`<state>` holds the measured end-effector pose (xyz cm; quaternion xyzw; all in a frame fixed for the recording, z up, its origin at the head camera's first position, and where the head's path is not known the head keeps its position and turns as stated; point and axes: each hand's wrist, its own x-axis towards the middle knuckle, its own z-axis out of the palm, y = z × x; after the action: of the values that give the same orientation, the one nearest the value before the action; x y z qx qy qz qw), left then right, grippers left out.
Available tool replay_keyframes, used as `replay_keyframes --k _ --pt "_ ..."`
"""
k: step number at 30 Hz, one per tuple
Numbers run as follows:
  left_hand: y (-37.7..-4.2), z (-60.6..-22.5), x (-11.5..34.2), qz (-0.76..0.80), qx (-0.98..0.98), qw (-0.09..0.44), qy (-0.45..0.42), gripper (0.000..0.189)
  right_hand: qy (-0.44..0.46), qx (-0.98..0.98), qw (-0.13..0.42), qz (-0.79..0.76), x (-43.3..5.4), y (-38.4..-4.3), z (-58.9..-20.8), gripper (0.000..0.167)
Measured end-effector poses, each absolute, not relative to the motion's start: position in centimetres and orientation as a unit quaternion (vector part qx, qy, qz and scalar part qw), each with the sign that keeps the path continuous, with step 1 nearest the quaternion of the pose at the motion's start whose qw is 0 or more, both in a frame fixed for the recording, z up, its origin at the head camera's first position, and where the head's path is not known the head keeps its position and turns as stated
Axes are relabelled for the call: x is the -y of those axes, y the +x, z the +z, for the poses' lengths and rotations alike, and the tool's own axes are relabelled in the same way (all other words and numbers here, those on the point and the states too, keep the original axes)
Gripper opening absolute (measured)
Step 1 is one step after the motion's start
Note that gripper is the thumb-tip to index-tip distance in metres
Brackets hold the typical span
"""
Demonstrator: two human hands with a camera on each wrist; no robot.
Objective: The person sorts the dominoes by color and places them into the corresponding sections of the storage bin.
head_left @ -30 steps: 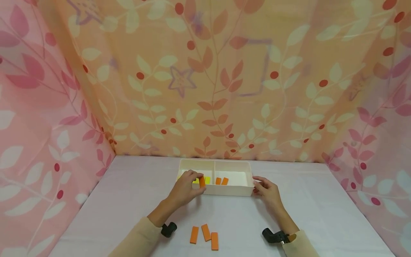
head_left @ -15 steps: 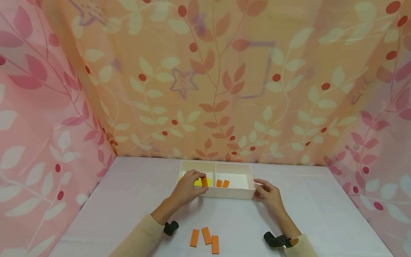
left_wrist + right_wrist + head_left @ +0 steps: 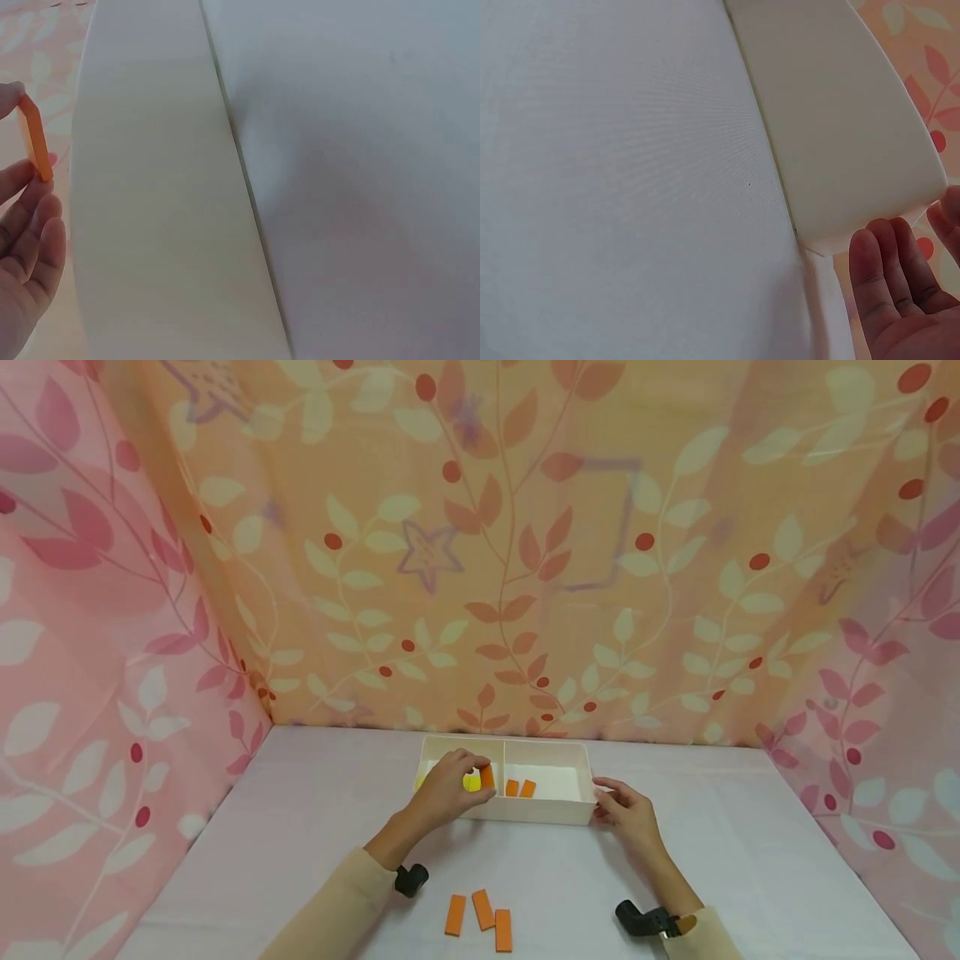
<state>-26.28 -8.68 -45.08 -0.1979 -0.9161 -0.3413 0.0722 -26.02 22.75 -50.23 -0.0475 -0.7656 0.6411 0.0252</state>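
My left hand point(image 3: 442, 791) pinches an orange tile point(image 3: 487, 777) between thumb and fingertips. It holds the tile upright over the left compartment of a white two-part box point(image 3: 525, 811), close to the divider. In the left wrist view the same tile point(image 3: 34, 142) stands on edge between the fingertips, beyond the box's front wall point(image 3: 157, 195). My right hand point(image 3: 628, 812) is at the box's right end, and its fairly straight fingers point(image 3: 868, 262) touch the outside of the end wall. Yellow tiles point(image 3: 471, 783) lie in the left compartment, partly hidden by my left hand. Two orange tiles point(image 3: 520, 788) are in the right compartment.
On the white tabletop point(image 3: 570, 885) nearer to me lie three more orange tiles point(image 3: 455, 916), two of them very close together. A patterned curtain point(image 3: 510, 635) rises behind the table, with pink patterned cloth point(image 3: 67, 693) at the sides.
My left hand has carried the orange tile a little to the right, toward the divider. My right hand stays at the box's end, and the tiles on the table lie as before.
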Motion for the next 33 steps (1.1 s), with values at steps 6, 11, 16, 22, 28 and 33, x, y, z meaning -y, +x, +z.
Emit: replay_keyframes --k 6,11,16,22,28,33 --pt "-26.6 -45.3 8.0 -0.351 0.913 0.072 -0.195 0.039 -0.049 0.765 0.022 0.641 -22.8 -26.1 -50.3 0.038" --pt "-26.6 -45.3 7.6 -0.362 0.912 0.053 -0.187 0.043 -0.042 0.759 0.021 0.649 -22.9 -26.3 -50.3 0.039" --pt "-26.9 -45.4 7.0 -0.362 0.911 0.044 -0.192 0.044 -0.043 0.757 0.022 0.652 -23.0 -26.3 -50.5 0.04" --pt "-27.0 -45.7 6.2 -0.374 0.905 0.044 -0.199 0.044 -0.051 0.757 0.023 0.651 -22.8 -26.2 -50.6 0.039" --pt "-27.1 -45.9 5.4 -0.377 0.903 0.045 -0.198 0.044 -0.061 0.762 0.018 0.645 -22.7 -26.1 -50.5 0.037" --pt "-27.3 -45.6 4.7 -0.363 0.906 0.052 -0.214 0.044 -0.06 0.76 0.019 0.647 -22.8 -26.3 -50.4 0.037"
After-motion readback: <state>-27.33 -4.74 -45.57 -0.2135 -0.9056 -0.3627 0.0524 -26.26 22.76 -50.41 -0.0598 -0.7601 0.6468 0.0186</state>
